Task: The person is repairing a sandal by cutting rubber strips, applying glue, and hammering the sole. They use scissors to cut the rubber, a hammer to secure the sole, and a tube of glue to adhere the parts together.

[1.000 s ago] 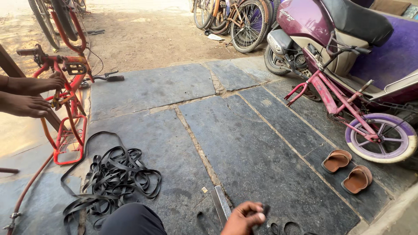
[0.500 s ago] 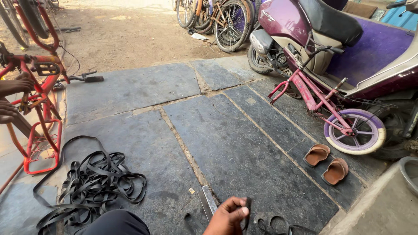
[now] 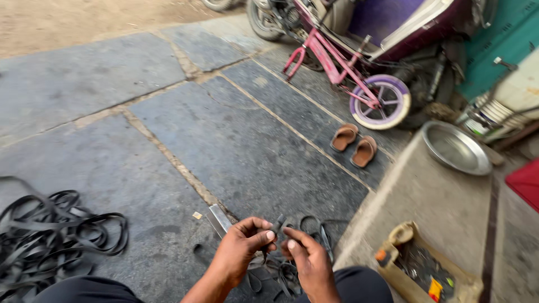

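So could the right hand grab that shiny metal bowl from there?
Probably not without shifting. The right hand is pinching a small black piece with the left hand, and the bowl sits far off on the raised ledge.

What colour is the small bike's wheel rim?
The wheel rim is purple with a white tyre, seen best in the head view.

You are looking down at a floor of large dark stone slabs with pale, gritty joints between them. Beyond the slabs, at the top left, lies sandy bare ground in bright daylight. At the top right a small pink bicycle with a purple-rimmed white wheel leans by a maroon scooter. 2 brown sandals lie just beside that wheel. To your right runs a raised concrete ledge bearing a round metal basin, with a teal wall behind.
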